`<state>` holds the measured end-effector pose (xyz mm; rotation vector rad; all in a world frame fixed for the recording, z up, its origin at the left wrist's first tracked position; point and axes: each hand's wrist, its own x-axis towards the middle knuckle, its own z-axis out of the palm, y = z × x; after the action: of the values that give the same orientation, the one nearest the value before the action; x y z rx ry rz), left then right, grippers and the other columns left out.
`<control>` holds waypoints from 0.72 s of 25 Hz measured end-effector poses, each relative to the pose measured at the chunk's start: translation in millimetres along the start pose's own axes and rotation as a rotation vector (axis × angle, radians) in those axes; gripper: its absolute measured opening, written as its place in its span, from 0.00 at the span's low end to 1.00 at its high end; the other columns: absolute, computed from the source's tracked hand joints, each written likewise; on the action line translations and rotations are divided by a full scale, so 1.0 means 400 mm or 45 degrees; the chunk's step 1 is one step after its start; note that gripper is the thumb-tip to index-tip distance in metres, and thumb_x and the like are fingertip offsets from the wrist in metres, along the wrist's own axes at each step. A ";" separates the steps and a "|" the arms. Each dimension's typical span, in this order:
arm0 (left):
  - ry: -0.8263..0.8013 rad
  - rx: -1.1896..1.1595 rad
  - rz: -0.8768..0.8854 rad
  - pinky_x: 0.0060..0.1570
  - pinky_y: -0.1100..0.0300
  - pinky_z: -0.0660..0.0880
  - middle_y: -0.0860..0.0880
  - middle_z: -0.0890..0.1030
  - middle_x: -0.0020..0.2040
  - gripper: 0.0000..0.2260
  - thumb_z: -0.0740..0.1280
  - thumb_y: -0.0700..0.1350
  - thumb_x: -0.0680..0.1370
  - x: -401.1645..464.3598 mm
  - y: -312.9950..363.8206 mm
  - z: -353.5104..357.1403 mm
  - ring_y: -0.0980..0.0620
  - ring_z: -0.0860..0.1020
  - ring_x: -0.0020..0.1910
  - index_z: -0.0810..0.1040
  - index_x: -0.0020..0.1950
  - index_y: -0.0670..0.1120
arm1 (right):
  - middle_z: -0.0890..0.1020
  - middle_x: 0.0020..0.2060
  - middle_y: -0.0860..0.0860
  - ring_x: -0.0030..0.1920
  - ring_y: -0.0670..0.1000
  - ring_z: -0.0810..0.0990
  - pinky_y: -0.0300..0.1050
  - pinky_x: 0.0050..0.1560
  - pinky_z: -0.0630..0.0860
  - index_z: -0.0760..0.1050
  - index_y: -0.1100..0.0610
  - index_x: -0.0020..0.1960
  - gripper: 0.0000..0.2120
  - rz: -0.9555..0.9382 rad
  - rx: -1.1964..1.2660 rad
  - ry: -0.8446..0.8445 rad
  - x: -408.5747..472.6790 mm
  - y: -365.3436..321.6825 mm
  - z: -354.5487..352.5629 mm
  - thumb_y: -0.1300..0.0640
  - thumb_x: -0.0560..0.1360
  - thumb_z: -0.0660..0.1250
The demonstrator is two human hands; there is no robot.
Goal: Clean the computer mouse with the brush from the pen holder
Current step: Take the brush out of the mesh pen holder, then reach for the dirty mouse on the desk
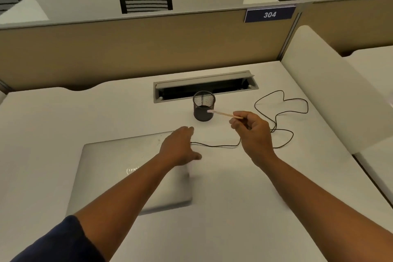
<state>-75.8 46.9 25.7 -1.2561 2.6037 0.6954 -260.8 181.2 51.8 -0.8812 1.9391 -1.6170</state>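
My right hand (252,132) pinches a thin wooden-handled brush (223,114). Its pale bristle end points left and sits in front of the black mesh pen holder (203,106), which stands upright on the white desk (244,208). My left hand (180,147) lies palm down over the computer mouse and hides it completely. The mouse's black cable (282,112) runs out from between that hand's thumb and forefinger and loops off to the right. The two hands are about a hand's width apart.
A closed grey laptop (127,172) lies under my left forearm. An open cable tray (204,88) is set into the desk behind the pen holder. A tan partition (127,49) closes the back, and a white divider (331,83) closes the right side.
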 end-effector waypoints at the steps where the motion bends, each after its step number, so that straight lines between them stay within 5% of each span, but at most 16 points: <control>1: 0.034 -0.062 0.039 0.75 0.49 0.67 0.50 0.63 0.84 0.47 0.79 0.60 0.74 -0.006 0.030 0.005 0.47 0.65 0.80 0.59 0.85 0.50 | 0.87 0.45 0.51 0.46 0.49 0.84 0.39 0.49 0.82 0.83 0.53 0.58 0.08 0.016 0.026 0.024 -0.023 -0.004 -0.025 0.60 0.80 0.73; 12: -0.134 -0.469 0.462 0.78 0.56 0.64 0.55 0.62 0.85 0.49 0.81 0.59 0.72 -0.076 0.324 0.192 0.53 0.63 0.81 0.56 0.86 0.57 | 0.87 0.43 0.51 0.43 0.49 0.85 0.40 0.42 0.81 0.81 0.50 0.52 0.04 0.149 0.058 0.406 -0.227 0.054 -0.345 0.58 0.82 0.69; 18: -0.245 -0.613 0.451 0.72 0.60 0.64 0.56 0.62 0.84 0.63 0.85 0.60 0.65 -0.075 0.416 0.321 0.55 0.64 0.80 0.43 0.86 0.63 | 0.86 0.38 0.46 0.36 0.43 0.83 0.37 0.38 0.80 0.79 0.51 0.52 0.05 0.378 0.152 0.606 -0.285 0.139 -0.452 0.57 0.84 0.65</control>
<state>-191.8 218.4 -20.8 -0.7628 2.6025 1.4952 -319.7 392.7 27.8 -0.1503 2.1221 -1.8473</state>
